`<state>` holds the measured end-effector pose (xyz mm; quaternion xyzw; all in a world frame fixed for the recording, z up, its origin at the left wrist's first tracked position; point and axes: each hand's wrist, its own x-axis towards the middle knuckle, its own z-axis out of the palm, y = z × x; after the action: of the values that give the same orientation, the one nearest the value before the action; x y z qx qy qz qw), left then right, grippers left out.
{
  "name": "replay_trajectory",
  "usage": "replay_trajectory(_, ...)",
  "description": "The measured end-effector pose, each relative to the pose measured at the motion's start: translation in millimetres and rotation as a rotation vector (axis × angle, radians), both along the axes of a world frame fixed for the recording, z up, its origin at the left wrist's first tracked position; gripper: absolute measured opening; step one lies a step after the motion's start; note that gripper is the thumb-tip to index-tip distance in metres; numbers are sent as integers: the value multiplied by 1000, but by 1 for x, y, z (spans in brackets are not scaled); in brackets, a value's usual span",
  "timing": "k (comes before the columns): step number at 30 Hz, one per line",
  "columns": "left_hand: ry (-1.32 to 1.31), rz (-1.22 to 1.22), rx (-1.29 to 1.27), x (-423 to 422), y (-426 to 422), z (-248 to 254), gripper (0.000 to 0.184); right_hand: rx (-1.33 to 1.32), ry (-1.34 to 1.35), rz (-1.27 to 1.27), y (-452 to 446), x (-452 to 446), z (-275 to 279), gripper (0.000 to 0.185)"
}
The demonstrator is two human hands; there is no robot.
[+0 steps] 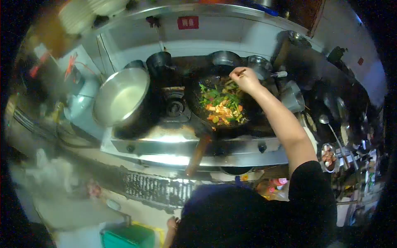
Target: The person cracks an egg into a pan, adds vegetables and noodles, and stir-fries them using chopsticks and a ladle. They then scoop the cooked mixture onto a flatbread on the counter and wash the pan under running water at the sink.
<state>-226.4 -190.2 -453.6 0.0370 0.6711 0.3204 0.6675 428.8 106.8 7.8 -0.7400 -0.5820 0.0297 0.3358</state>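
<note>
My right hand (245, 79) is closed on thin brown sticks that look like chopsticks, over the far right side of a dark wok (194, 103). In the wok lie green leaves and orange and pale pieces of food (223, 105). The wok's wooden handle (198, 155) points towards me over the stove's front edge. Down by my body, at the bottom of the view, is my left hand (173, 224), small and partly hidden, so its fingers cannot be made out.
A large metal pot (99, 103) with pale liquid stands left of a bare burner (175, 108). Dark pans (225, 58) line the back. At the right are a metal container (292, 97), a ladle (324, 119) and a bowl of brown pieces (328, 158). A green bin (128, 237) is below.
</note>
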Motion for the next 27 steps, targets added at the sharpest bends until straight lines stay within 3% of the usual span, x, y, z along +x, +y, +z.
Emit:
replay_trajectory(1,32,24,-40,3,-2,15,18,28,89,-10,-3,10,-6,23)
replay_trajectory(2,43,-11,-41,5,-3,19,18,23,-170,5,-12,12,-3,21)
replay_trajectory(5,74,-61,-57,6,10,23,17,-45,74,344,-36,2,-30,22)
replay_trajectory(10,-7,-23,-126,30,46,59,15,-222,413,422,-88,-59,32,21)
replay_trajectory(11,-34,-53,-45,31,51,61,14,-273,486,463,-96,-64,36,22)
replay_trajectory(12,-63,-83,37,35,57,62,14,-293,348,507,-99,-67,33,21)
replay_trajectory(15,-45,-225,223,41,71,70,18,-131,124,397,-91,-45,6,20)
replay_trajectory(16,31,-307,251,45,80,78,20,-53,251,311,-81,-29,-10,18)
replay_trajectory(19,210,-521,325,52,95,92,27,75,-24,28,-67,-7,9,23)
replay_trajectory(21,278,-631,351,52,92,98,28,-31,-131,-117,-63,4,14,26)
replay_trajectory(25,491,-811,424,56,72,130,30,-63,80,225,-76,-7,-12,20)
replay_trajectory(26,483,-784,406,52,70,120,31,-105,268,250,-84,-12,-4,19)
replay_trajectory(27,375,-650,328,37,63,88,31,-143,246,258,-98,-17,14,19)
